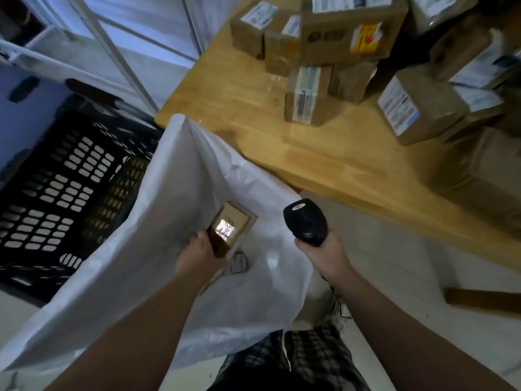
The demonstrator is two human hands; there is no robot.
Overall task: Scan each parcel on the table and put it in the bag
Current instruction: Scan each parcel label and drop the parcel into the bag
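Observation:
My left hand (198, 256) grips a small brown cardboard parcel (229, 230) over the open mouth of the big white bag (158, 215). A bright patch of light falls on the parcel's top face. My right hand (324, 253) holds a black barcode scanner (306, 221), just right of the parcel, its head tilted toward it. Inside the bag, below the held parcel, another small item (239, 263) shows partly. Several cardboard parcels with white labels (307, 94) stand on the wooden table (324, 156) at the upper right.
A black perforated plastic crate (62, 193) stands on the floor left of the bag. White metal shelf legs (124, 60) rise behind it. A larger brown box (479, 179) sits at the table's right edge. A wooden piece (482, 300) lies on the pale floor.

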